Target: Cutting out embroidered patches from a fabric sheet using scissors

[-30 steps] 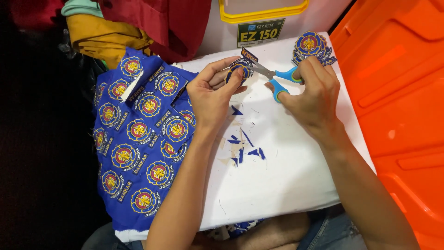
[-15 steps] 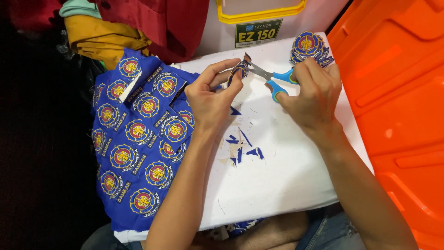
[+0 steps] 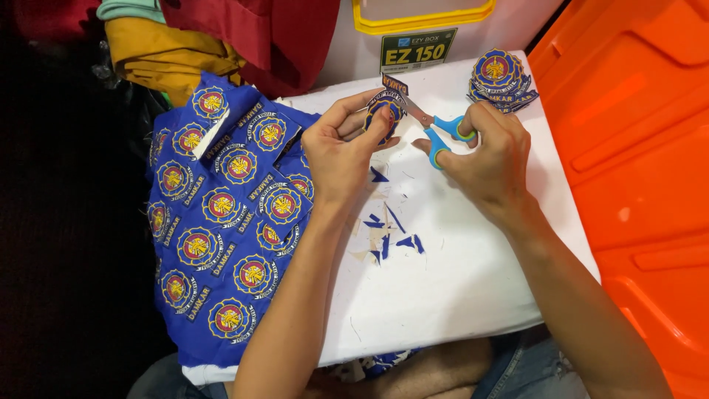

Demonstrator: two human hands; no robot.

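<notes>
My left hand pinches a small round embroidered patch above the white table. My right hand grips blue-handled scissors, whose blades reach into the patch's edge. A narrow blue strip sticks up from the patch at the blades. Small blue and white offcuts lie on the table below both hands. A blue cloth sheet printed with several round emblems lies on the left, partly under my left forearm.
A stack of cut round patches sits at the table's far right corner. A yellow-rimmed box stands behind the table. An orange plastic bin fills the right side. Folded red, yellow and green cloth lies at the back left.
The hands, patch and scissors have shifted slightly; the patch has turned a little in my left fingers as the scissors work along its edge.
</notes>
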